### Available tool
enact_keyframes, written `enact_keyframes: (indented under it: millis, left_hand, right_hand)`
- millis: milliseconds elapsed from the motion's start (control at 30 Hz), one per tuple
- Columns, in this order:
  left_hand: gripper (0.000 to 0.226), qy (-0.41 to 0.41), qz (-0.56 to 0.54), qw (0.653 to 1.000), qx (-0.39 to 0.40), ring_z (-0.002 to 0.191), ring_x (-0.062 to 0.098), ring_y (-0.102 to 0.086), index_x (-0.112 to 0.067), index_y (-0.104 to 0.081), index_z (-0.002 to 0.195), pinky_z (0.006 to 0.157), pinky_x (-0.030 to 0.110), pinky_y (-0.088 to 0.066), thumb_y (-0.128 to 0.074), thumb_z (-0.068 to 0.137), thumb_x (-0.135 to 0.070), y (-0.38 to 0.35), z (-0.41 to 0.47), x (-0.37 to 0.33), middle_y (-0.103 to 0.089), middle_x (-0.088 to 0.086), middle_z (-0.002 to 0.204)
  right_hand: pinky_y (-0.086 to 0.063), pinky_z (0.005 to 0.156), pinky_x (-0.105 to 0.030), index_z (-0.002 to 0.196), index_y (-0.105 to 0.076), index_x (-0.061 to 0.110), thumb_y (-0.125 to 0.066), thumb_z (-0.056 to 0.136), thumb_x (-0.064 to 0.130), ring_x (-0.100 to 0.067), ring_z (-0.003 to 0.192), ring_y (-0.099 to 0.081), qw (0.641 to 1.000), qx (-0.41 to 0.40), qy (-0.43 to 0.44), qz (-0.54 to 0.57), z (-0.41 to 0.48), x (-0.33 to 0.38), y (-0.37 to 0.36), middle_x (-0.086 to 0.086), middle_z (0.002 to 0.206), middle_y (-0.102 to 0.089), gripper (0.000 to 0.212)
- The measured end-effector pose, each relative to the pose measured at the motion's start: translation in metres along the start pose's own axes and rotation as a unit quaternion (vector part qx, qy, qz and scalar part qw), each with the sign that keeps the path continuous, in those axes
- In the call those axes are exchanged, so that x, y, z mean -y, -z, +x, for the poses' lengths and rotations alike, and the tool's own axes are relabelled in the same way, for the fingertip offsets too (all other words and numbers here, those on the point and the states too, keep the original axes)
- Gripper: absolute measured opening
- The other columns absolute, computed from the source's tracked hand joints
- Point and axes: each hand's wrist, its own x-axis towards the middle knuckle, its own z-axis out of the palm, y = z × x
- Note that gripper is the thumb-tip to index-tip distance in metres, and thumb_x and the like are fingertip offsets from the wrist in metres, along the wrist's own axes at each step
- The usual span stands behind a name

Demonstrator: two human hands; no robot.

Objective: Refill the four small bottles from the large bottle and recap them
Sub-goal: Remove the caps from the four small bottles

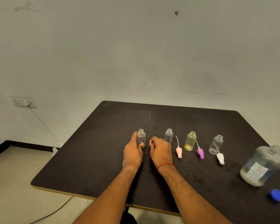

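Four small uncapped bottles stand in a row on the dark table (176, 178). My left hand (133, 152) grips the leftmost clear bottle (141, 137). My right hand (161, 151) pinches a pink spray cap (151, 142) just right of that bottle. Further right stand a clear bottle (168, 135), a yellow bottle (190, 141) and another clear bottle (216, 144). Spray caps lie on the table beside them: pink (179, 151), purple (200, 153) and white (220, 157). The large bottle (263, 165), open and partly filled with clear liquid, stands at the far right.
A blue lid (277, 194) lies near the table's right front edge, in front of the large bottle. A wall socket (23, 102) with a white cable is at the left, and a dark cable runs across the floor.
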Motion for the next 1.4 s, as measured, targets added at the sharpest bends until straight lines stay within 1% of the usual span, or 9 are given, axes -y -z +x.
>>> enact_keyframes:
  millis: [67,267,433,633,767,967,1133,1300,1400]
  left_hand:
    - [0.047,0.008,0.006,1.000,-0.001,0.101,0.020,-0.068,-0.030,-0.051,0.137,0.092,0.038,-0.055,-0.060,0.095,-0.010,-0.002,0.002,0.001,-0.072,-0.001,0.110]
    - [0.033,0.042,0.007,0.999,0.001,0.105,0.014,-0.067,-0.024,-0.061,0.127,0.090,0.027,-0.050,-0.063,0.096,-0.013,-0.004,0.004,-0.001,-0.072,-0.003,0.113]
    - [0.035,0.051,0.007,0.999,-0.006,0.111,0.016,-0.067,-0.023,-0.060,0.130,0.095,0.029,-0.050,-0.062,0.097,-0.013,-0.005,0.004,-0.002,-0.072,-0.003,0.118]
    - [0.038,0.055,0.020,0.998,-0.002,0.118,0.018,-0.065,-0.024,-0.056,0.135,0.103,0.038,-0.052,-0.062,0.098,-0.015,-0.005,0.005,-0.002,-0.069,-0.002,0.126]
    - [0.041,0.055,0.024,0.998,0.002,0.118,0.019,-0.065,-0.023,-0.055,0.137,0.104,0.039,-0.052,-0.064,0.097,-0.016,-0.005,0.005,0.000,-0.069,0.000,0.127]
    - [0.048,0.043,0.010,0.999,-0.004,0.117,0.021,-0.065,-0.021,-0.050,0.140,0.102,0.039,-0.052,-0.067,0.094,-0.017,-0.004,0.002,-0.004,-0.067,0.004,0.129]
    - [0.061,0.051,-0.082,0.993,-0.070,0.126,0.025,-0.059,-0.014,-0.046,0.142,0.108,0.038,-0.048,-0.069,0.087,-0.006,0.000,-0.004,-0.007,-0.060,0.009,0.138]
    - [0.047,-0.044,-0.088,0.972,-0.214,0.098,0.022,-0.054,-0.012,-0.053,0.122,0.084,0.045,-0.054,-0.071,0.081,0.000,0.011,-0.019,-0.015,-0.054,0.002,0.112]
    - [0.037,-0.103,-0.106,0.963,-0.227,0.089,0.022,-0.053,-0.018,-0.055,0.112,0.074,0.041,-0.052,-0.072,0.083,-0.002,0.005,-0.040,-0.029,-0.053,-0.001,0.102]
  right_hand:
    - [-0.050,0.063,-0.040,0.077,-0.059,0.019,-0.058,0.085,0.012,-0.029,0.067,-0.057,1.000,0.005,0.001,-0.013,0.001,0.001,0.000,-0.001,0.073,-0.060,0.011]
    - [-0.047,0.064,-0.038,0.080,-0.057,0.016,-0.056,0.087,0.012,-0.030,0.069,-0.057,0.999,0.010,0.009,-0.035,0.002,0.005,0.004,-0.006,0.076,-0.061,0.008]
    - [-0.043,0.063,-0.035,0.093,-0.053,0.014,-0.050,0.091,0.014,-0.032,0.074,-0.060,0.999,0.012,0.011,-0.035,0.003,0.006,0.005,-0.009,0.081,-0.065,0.002]
    - [-0.036,0.064,-0.032,0.110,-0.050,0.012,-0.052,0.093,0.017,-0.034,0.084,-0.061,0.999,0.022,0.002,-0.036,0.001,0.006,0.008,-0.012,0.092,-0.066,0.018]
    - [-0.039,0.063,-0.032,0.107,-0.048,0.014,-0.055,0.093,0.020,-0.033,0.084,-0.062,1.000,0.005,0.010,-0.027,-0.008,0.008,0.016,-0.010,0.091,-0.066,0.017]
    - [-0.049,0.067,-0.028,0.098,-0.049,0.022,-0.066,0.087,0.023,-0.016,0.076,-0.061,0.998,-0.042,0.026,0.048,-0.036,0.012,0.050,0.002,0.093,-0.061,0.020]
    - [-0.046,0.072,-0.018,0.093,-0.058,0.024,-0.072,0.081,0.025,-0.004,0.079,-0.054,0.993,-0.077,0.046,0.072,-0.050,0.001,0.089,0.011,0.088,-0.060,0.019]
    - [-0.040,0.072,-0.008,0.083,-0.061,0.025,-0.075,0.079,0.023,-0.005,0.074,-0.056,0.988,-0.109,0.027,0.108,-0.059,-0.020,0.136,0.014,0.077,-0.059,0.014]
    - [-0.049,0.066,-0.016,0.083,-0.063,0.027,-0.076,0.081,0.025,-0.006,0.073,-0.059,0.982,-0.133,-0.015,0.135,-0.067,-0.041,0.158,0.013,0.079,-0.061,0.013]
